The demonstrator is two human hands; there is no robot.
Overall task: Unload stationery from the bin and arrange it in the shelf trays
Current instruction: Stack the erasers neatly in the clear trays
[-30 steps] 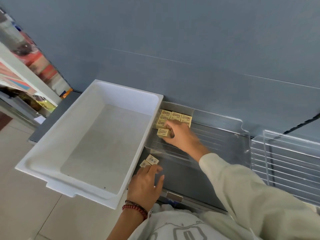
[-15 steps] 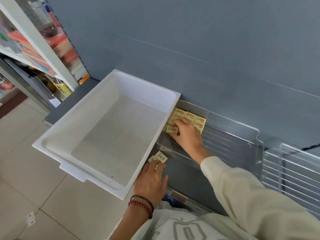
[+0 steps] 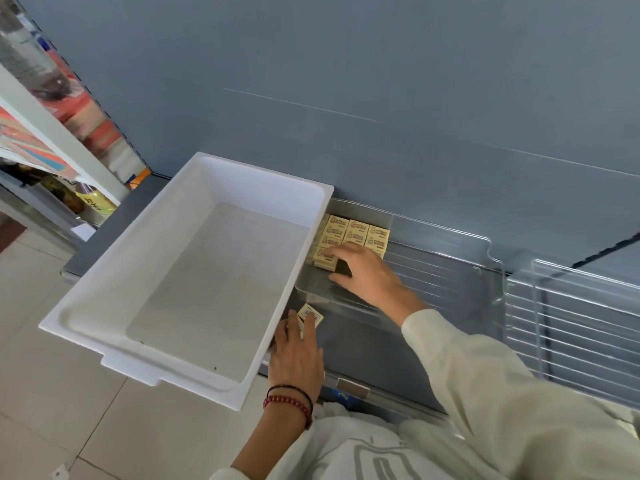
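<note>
The right hand is relaxed. Its fingers lie fairly straight on top of the front box, and the thumb is spread apart lower down over the tray floor. That box sits at the near end of a block of small yellow boxes. The block is packed into the far-left corner of the clear tray, at about eleven o'clock from the hand.

From two to four o'clock the tray's ribbed floor runs open to its notched right wall. Past that wall stands a second clear tray.

At seven o'clock, on the grey shelf before the tray's near lip, the left hand lays its fingers over loose boxes. I cannot tell whether it grips them.

At nine o'clock the white bin crowds the tray's left edge, and its near end overhangs the shelf front above the floor tiles.
</note>
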